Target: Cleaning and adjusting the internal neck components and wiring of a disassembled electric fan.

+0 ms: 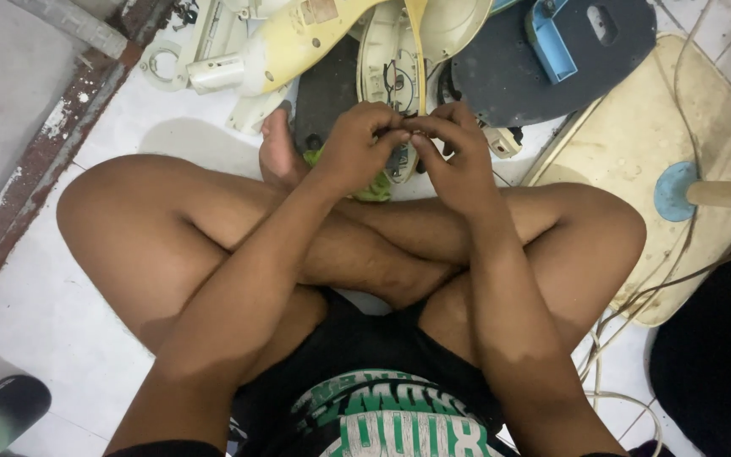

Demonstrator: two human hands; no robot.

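Note:
I sit cross-legged on a white tiled floor. My left hand (359,145) and my right hand (456,154) meet above my shins, fingertips pinched together on a small dark part (405,135) that is mostly hidden by the fingers. A thin yellowish strip (419,51) runs up from the fingertips to the fan housings beyond. A green cloth (374,188) lies under my left hand beside my foot.
Cream fan housings (298,42) and a dark round fan base (552,59) with a blue piece lie ahead. A yellowed fan base (662,169) with a blue collar and pole sits at right, cables (628,322) trailing. A rusty metal frame (52,144) runs along the left.

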